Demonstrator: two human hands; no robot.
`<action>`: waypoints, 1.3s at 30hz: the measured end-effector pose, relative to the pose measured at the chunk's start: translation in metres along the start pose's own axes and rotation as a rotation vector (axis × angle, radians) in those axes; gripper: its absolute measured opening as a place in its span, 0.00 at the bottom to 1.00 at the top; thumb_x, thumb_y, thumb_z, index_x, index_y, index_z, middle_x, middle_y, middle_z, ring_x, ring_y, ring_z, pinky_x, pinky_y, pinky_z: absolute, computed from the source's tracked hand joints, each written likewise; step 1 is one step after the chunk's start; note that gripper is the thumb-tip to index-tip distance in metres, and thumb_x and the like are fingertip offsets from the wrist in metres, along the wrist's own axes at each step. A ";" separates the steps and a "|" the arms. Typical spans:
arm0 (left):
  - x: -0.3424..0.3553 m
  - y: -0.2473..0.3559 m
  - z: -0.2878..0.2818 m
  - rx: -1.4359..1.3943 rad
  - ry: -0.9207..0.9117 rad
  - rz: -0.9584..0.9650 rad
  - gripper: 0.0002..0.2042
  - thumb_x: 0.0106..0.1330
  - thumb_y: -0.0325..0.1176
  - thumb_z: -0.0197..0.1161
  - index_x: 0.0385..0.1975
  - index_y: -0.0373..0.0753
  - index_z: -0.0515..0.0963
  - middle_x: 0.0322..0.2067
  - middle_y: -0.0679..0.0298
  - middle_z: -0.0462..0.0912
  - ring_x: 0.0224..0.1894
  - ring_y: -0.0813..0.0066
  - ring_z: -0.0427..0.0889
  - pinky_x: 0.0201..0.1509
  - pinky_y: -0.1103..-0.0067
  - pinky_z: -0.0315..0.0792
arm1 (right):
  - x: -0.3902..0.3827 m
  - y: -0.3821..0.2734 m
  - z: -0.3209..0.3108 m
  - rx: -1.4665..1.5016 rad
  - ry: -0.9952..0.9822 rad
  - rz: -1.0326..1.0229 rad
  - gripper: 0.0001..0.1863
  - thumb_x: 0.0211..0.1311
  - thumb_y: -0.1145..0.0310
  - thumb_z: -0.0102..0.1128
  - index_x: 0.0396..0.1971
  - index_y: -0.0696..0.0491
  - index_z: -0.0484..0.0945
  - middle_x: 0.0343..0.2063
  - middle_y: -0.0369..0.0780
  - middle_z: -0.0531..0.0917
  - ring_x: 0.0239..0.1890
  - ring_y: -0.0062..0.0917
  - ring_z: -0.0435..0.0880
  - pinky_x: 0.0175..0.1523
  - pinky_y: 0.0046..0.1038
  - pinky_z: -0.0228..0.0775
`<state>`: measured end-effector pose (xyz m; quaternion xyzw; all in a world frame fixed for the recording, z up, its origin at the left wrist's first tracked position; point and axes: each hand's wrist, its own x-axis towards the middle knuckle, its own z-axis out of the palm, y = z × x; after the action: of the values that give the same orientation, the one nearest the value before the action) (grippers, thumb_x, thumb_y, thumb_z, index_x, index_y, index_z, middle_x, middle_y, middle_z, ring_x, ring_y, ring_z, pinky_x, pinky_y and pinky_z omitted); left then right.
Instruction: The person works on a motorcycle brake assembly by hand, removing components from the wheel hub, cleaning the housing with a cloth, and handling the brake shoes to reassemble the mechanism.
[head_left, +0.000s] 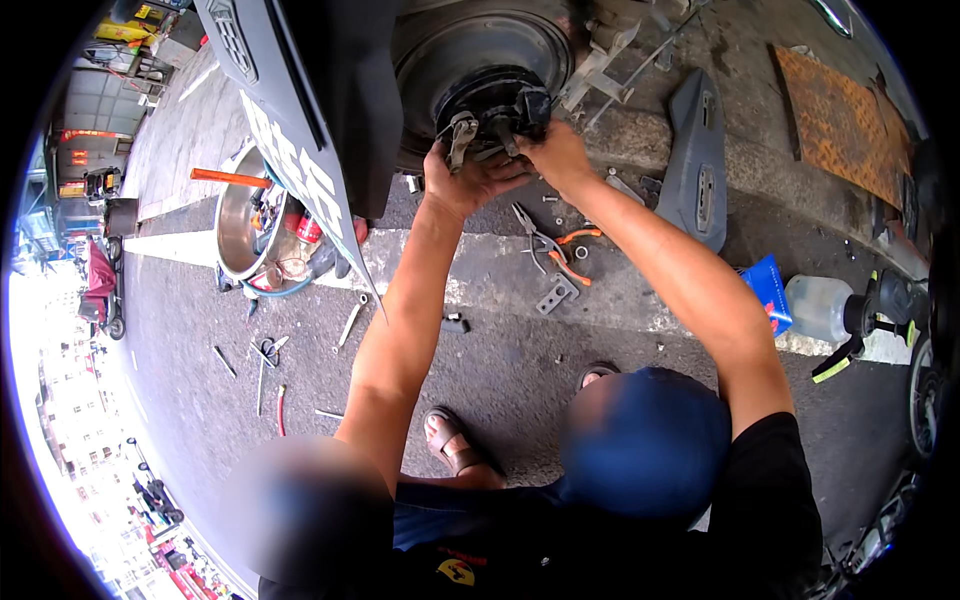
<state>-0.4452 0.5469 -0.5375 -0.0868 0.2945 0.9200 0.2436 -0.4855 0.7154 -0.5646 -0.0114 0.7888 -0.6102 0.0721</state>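
Note:
Both my hands are at a black round wheel-hub part (492, 95), in front of a dark wheel rim (420, 62) on a vehicle. My left hand (472, 182) is palm up beneath the part, its thumb beside a metal lever (461, 136) and its fingers reaching underneath. With my right hand (552, 158) I grip the part's lower right side; some fingertips are hidden behind it. Below my hands, pliers with orange handles (545, 240) lie on the ground near a flat metal bracket (557, 294) and several small fasteners.
A grey body panel (275, 110) hangs close on my left. Beyond it stands a steel bowl (232, 235) of odds and ends. A wrench (350, 321) and scissors (268, 350) lie nearby. On the right are a loose grey panel (690, 170), a rusty sheet (835, 115) and a translucent container (817, 307).

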 end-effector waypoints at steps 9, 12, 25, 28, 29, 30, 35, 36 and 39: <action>0.000 -0.007 0.009 -0.090 0.114 -0.012 0.39 0.63 0.62 0.30 0.64 0.34 0.59 0.60 0.37 0.61 0.64 0.32 0.58 0.67 0.44 0.53 | -0.016 -0.024 -0.009 -0.246 0.026 0.068 0.28 0.51 0.53 0.68 0.48 0.54 0.75 0.39 0.52 0.83 0.46 0.48 0.80 0.50 0.41 0.72; 0.005 -0.011 0.001 -0.081 0.122 0.081 0.38 0.63 0.59 0.33 0.64 0.33 0.58 0.62 0.39 0.59 0.64 0.36 0.59 0.68 0.48 0.56 | -0.016 -0.019 -0.013 -0.274 0.002 -0.059 0.28 0.53 0.50 0.66 0.44 0.60 0.75 0.37 0.52 0.83 0.45 0.48 0.81 0.49 0.43 0.73; 0.010 -0.001 -0.009 -0.151 0.064 0.008 0.35 0.62 0.56 0.33 0.61 0.36 0.64 0.59 0.46 0.66 0.60 0.49 0.67 0.63 0.55 0.63 | -0.028 -0.009 0.000 -0.223 0.088 -0.148 0.38 0.49 0.47 0.66 0.50 0.62 0.66 0.45 0.54 0.79 0.49 0.48 0.79 0.51 0.43 0.72; 0.008 -0.003 -0.003 -0.091 0.108 0.081 0.29 0.66 0.52 0.36 0.56 0.36 0.70 0.57 0.48 0.70 0.59 0.49 0.69 0.63 0.56 0.64 | -0.037 -0.015 0.004 -0.261 0.099 -0.069 0.39 0.47 0.46 0.68 0.49 0.61 0.66 0.46 0.56 0.77 0.49 0.50 0.78 0.51 0.44 0.72; 0.005 -0.006 0.000 -0.087 0.114 0.071 0.29 0.66 0.52 0.36 0.56 0.36 0.70 0.57 0.48 0.70 0.59 0.49 0.69 0.63 0.56 0.64 | -0.041 -0.016 0.006 -0.255 0.101 -0.059 0.39 0.47 0.46 0.68 0.49 0.61 0.66 0.46 0.56 0.77 0.49 0.50 0.78 0.51 0.44 0.72; 0.006 -0.008 0.003 -0.069 0.130 0.078 0.30 0.66 0.52 0.36 0.56 0.36 0.70 0.56 0.48 0.71 0.57 0.49 0.70 0.62 0.57 0.65 | -0.043 -0.017 0.005 -0.257 0.123 -0.060 0.39 0.47 0.46 0.69 0.49 0.60 0.66 0.46 0.55 0.76 0.49 0.50 0.78 0.51 0.44 0.72; 0.006 0.003 -0.010 -0.031 0.081 0.060 0.30 0.65 0.52 0.36 0.55 0.35 0.71 0.55 0.47 0.72 0.51 0.50 0.73 0.57 0.58 0.68 | -0.050 -0.020 0.008 -0.249 0.143 -0.084 0.39 0.46 0.46 0.70 0.49 0.60 0.65 0.46 0.53 0.74 0.50 0.50 0.77 0.52 0.43 0.71; 0.008 0.005 -0.015 -0.103 -0.050 0.000 0.32 0.64 0.54 0.33 0.58 0.37 0.68 0.57 0.47 0.69 0.55 0.48 0.71 0.59 0.55 0.66 | -0.050 -0.019 0.007 -0.235 0.136 -0.085 0.39 0.47 0.47 0.70 0.49 0.60 0.65 0.46 0.53 0.74 0.50 0.50 0.76 0.52 0.43 0.71; 0.012 0.007 -0.023 -0.143 -0.086 -0.031 0.35 0.63 0.57 0.30 0.61 0.38 0.66 0.60 0.46 0.67 0.58 0.46 0.68 0.60 0.51 0.64 | -0.048 -0.015 0.005 -0.211 0.119 -0.090 0.38 0.47 0.49 0.70 0.49 0.60 0.65 0.46 0.54 0.74 0.51 0.50 0.76 0.53 0.43 0.71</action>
<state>-0.4588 0.5332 -0.5567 -0.0689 0.2160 0.9376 0.2635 -0.4380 0.7120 -0.5465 -0.0181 0.8502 -0.5262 -0.0040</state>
